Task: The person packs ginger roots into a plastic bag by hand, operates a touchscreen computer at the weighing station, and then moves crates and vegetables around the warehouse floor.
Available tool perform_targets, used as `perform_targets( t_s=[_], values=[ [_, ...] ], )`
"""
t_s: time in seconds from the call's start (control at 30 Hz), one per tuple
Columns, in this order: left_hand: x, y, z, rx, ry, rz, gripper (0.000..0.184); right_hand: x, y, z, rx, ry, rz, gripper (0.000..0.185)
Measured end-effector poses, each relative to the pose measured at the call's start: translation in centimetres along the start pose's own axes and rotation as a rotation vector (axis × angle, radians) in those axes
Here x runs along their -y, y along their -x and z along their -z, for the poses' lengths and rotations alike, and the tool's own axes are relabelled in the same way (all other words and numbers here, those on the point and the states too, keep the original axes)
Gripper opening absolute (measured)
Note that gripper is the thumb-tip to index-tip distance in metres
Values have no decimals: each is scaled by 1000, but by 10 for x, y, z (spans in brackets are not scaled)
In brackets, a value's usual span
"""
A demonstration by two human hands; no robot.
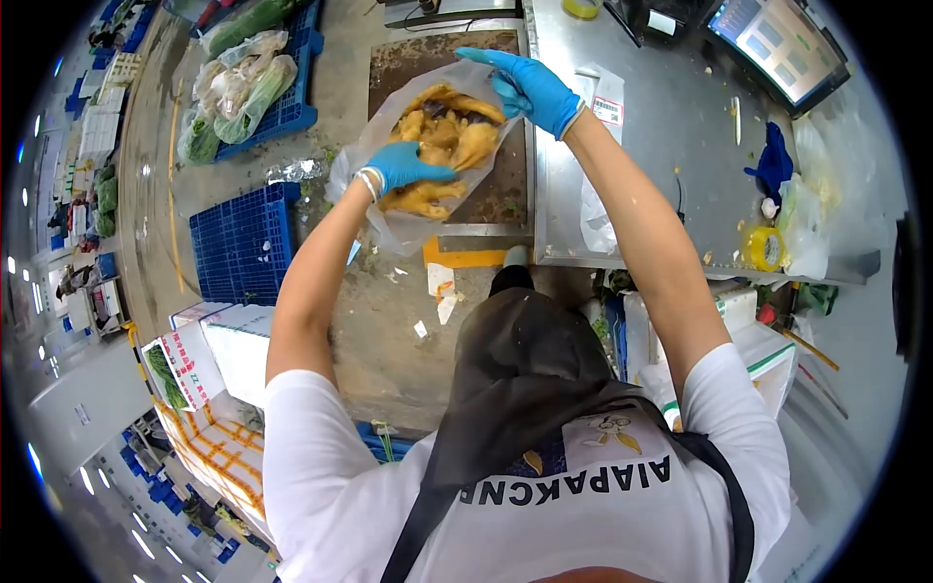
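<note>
A clear plastic bag [397, 233] filled with knobby yellow-brown pieces that look like ginger [439, 136] is spread wide in front of me. My left hand [410, 167], in a blue glove, lies across the pieces inside the bag mouth, its visible fingers stretched out. At the upper right rim, my right hand [533, 89], also blue-gloved, pinches the plastic, with its index finger extended along the edge. Beneath the bag is a brown, dirt-specked platform [494, 199]. The bag's underside is hidden.
To the right runs a metal table [661, 126] with a labelled plastic sheet [604, 112], yellow tape roll [766, 249], blue cloth [773, 163] and monitor [777, 44]. On the left are a blue pallet [243, 243], bagged vegetables [243, 92] and white boxes [238, 350]. Scraps litter the floor.
</note>
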State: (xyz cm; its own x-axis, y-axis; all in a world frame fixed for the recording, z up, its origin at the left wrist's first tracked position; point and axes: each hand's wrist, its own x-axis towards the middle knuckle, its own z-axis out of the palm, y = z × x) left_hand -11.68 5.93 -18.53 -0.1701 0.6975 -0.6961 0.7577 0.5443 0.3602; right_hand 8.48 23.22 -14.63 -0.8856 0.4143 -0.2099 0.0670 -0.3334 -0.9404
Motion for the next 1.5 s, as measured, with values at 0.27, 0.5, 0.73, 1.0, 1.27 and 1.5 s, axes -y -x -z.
perform_targets(
  t_s=[0.27,0.5,0.73,1.0,1.27,1.5],
  values=[
    [130,-98,-3,-247,444,70,88,14,2,-13,-120,228,-29,32],
    [65,-32,-20,-486,675,-179,40,-40,15,14,-292,387,121,39],
    [-78,47,-64,-592,640,-441,31,-44,155,36,-450,597,251,64],
    [-331,119,-168,-507,259,-938,28,-94,558,115,-789,37,166,39],
    [-495,234,-416,638,-10,-1321,34,-241,892,59,-1600,-272,-291,35],
    [-478,228,-549,677,-1011,-1416,40,-336,810,-2,-1151,579,-849,71]
  ],
)
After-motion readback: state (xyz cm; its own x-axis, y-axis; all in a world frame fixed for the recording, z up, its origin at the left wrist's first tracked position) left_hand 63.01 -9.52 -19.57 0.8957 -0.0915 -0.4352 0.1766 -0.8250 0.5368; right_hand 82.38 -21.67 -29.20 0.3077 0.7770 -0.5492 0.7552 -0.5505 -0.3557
